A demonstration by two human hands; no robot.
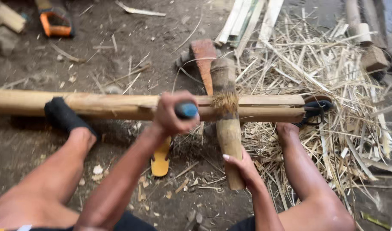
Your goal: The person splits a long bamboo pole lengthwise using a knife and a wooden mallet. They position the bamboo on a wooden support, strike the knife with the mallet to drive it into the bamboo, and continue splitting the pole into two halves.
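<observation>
A long bamboo pole (119,106) lies crosswise on the dirt. My left foot in a black sock (61,114) and my sandalled right foot (315,107) press against it. My left hand (172,114) is shut on a blue tool handle (186,110) just above the pole. A rusty blade (203,60) points away beyond the pole, in line with that handle. My right hand (243,167) grips the near end of a thick wooden club (228,128). The club lies across the pole beside the blade, with frayed fibres where they cross.
Bamboo shavings (333,85) are piled thick on the right. Split bamboo strips (247,19) lie at the top. An orange-handled saw (54,23) is at top left, wooden blocks (373,57) at top right, and a yellow sandal (160,159) sits under my left arm.
</observation>
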